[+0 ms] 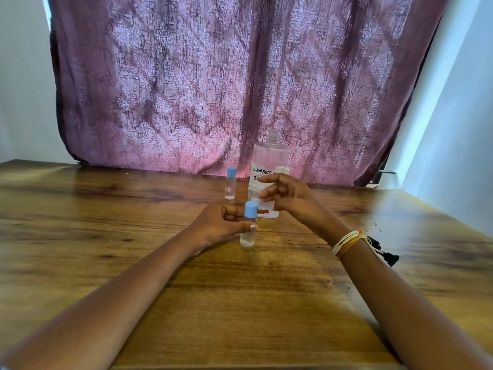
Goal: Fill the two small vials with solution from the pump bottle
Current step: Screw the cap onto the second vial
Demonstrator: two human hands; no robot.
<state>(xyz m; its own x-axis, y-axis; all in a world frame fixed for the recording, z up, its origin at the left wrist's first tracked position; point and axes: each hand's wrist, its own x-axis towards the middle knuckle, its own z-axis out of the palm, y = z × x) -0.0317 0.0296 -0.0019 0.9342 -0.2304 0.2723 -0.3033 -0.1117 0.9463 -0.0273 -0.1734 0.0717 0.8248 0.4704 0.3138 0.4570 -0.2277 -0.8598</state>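
The near vial [248, 225], capped blue, stands on the table [106, 209], pinched by the left hand [218, 222]. The right hand [288, 196] hovers just above with fingers apart, holding nothing. The step seems to be uncapping, so the next move needs a twist. The bottle [270, 166] just behind has an open neck; the second vial [230, 184] stands left of it.
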